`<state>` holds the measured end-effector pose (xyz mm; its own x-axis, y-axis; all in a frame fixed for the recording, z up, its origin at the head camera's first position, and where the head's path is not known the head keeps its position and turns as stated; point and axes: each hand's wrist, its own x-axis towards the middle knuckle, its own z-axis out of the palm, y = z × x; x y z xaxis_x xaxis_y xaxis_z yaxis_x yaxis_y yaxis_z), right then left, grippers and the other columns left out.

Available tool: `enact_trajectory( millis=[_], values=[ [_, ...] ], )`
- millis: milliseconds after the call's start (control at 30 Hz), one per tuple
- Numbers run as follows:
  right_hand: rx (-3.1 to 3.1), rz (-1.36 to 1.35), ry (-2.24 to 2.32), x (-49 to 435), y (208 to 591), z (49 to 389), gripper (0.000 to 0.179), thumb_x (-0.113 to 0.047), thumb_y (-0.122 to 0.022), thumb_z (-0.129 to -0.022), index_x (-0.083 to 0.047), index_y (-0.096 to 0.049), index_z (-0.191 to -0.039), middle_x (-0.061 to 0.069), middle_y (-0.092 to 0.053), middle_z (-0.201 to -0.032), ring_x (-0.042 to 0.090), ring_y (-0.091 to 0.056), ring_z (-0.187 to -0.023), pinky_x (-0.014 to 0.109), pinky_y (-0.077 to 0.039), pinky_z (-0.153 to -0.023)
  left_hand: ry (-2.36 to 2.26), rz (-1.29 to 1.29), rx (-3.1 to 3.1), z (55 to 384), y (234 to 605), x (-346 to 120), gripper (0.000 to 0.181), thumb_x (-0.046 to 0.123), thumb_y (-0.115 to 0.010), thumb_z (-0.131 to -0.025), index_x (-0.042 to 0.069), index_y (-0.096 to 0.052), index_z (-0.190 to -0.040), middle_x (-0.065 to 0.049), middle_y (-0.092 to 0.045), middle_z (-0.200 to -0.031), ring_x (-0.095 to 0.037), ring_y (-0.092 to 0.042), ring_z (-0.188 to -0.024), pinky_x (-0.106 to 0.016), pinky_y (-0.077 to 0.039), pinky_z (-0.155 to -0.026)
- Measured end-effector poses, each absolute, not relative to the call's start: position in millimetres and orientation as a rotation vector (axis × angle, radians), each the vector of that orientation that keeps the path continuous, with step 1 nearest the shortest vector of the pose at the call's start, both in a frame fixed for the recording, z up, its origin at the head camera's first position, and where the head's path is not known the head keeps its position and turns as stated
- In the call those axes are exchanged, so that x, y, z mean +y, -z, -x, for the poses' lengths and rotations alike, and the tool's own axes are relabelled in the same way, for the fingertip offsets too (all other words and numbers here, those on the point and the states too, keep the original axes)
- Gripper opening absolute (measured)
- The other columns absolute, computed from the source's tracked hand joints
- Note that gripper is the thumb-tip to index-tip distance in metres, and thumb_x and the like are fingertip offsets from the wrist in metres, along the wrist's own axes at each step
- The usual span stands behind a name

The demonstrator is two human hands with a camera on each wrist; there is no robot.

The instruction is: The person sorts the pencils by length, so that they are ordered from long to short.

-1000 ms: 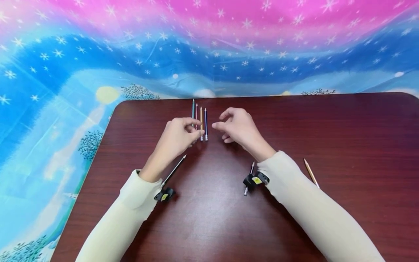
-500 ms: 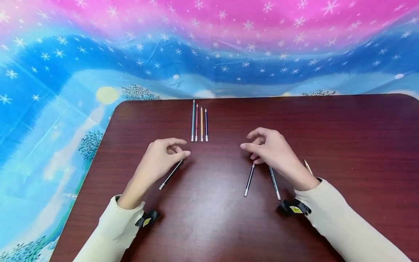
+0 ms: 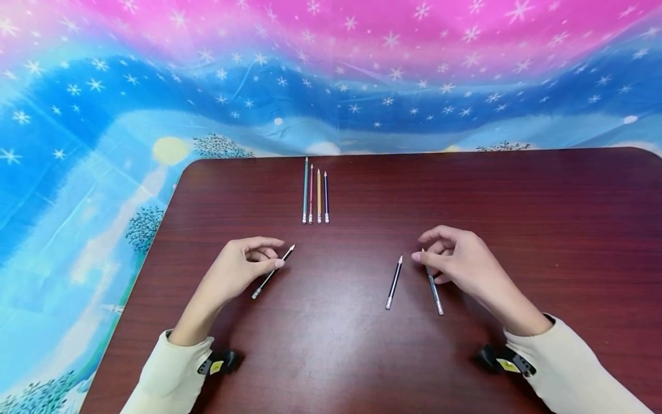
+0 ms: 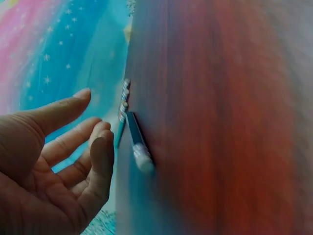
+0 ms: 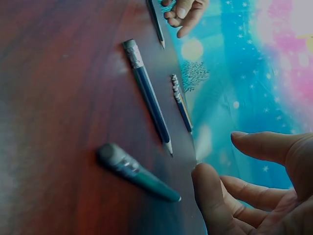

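In the head view my left hand (image 3: 233, 273) hovers over a black pencil (image 3: 262, 286), its thumb overlapping the shaft. The left wrist view shows that pencil (image 4: 137, 139) apart from the loosely bent fingers, with nothing between them. My right hand (image 3: 460, 259) is over a dark green pencil (image 3: 435, 296); its thumb and index finger stand apart around the tip. The right wrist view shows the green pencil (image 5: 144, 180) lying away from the gap between thumb and fingers. Just left of it lies a short dark blue pencil (image 3: 394, 283).
At the back of the dark red wooden table (image 3: 543, 218) several pencils lie side by side: teal (image 3: 305, 192), pink (image 3: 311, 195), yellow (image 3: 319, 198) and blue (image 3: 326, 198). A patterned cloth (image 3: 362, 69) hangs behind the table's far edge.
Both hands have drawn back from the pencil row toward me and spread apart, left hand to the black pencil, right hand to the green one. The gold pencil is now hidden by the right arm.
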<state>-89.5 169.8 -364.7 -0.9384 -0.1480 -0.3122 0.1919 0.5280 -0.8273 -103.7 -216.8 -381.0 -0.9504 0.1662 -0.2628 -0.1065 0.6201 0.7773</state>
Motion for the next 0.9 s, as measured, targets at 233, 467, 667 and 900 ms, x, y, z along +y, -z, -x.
enact_trajectory(
  millis=[233, 467, 667, 900],
  values=[
    [2.420, -0.022, 1.418, 181.4, 372.2, 78.4, 0.037, -0.014, -0.074, -0.087, -0.001, -0.062, -0.120, 0.017, -0.067, -0.087, 0.015, -0.067, -0.067, 0.032, -0.060, -0.061, -1.296, -0.070, 2.469, 99.3, 390.9, -227.8, 0.043, 0.024, -0.080, -0.083, 0.022, -0.067, -0.125, -0.003, -0.071, -0.110, -0.018, -0.067, -0.097, -0.026, -0.055, -0.072],
    [2.451, -0.012, 1.394, 187.6, 378.9, 73.1, 0.037, -0.009, -0.073, -0.087, -0.001, -0.060, -0.121, 0.012, -0.065, -0.083, 0.012, -0.066, -0.066, 0.031, -0.060, -0.059, -1.288, -0.097, 2.439, 95.7, 392.8, -227.4, 0.048, 0.022, -0.081, -0.083, 0.022, -0.065, -0.128, -0.003, -0.069, -0.119, -0.019, -0.066, -0.099, -0.026, -0.055, -0.073],
    [2.453, -0.027, 1.367, 186.3, 385.8, 70.3, 0.040, -0.007, -0.074, -0.085, 0.001, -0.060, -0.121, 0.009, -0.063, -0.080, 0.010, -0.065, -0.065, 0.029, -0.059, -0.057, -1.235, -0.132, 2.487, 94.9, 392.5, -222.7, 0.046, 0.020, -0.081, -0.082, 0.020, -0.067, -0.126, -0.004, -0.070, -0.114, -0.015, -0.067, -0.091, -0.024, -0.053, -0.068],
    [2.506, 0.001, 1.323, 181.9, 389.2, 68.9, 0.034, -0.007, -0.076, -0.083, 0.003, -0.061, -0.112, 0.006, -0.062, -0.076, 0.011, -0.061, -0.058, 0.027, -0.057, -0.053, -1.163, -0.149, 2.561, 92.3, 393.9, -217.2, 0.045, 0.019, -0.082, -0.081, 0.020, -0.067, -0.124, -0.003, -0.069, -0.109, -0.014, -0.065, -0.088, -0.023, -0.052, -0.070]
  ],
)
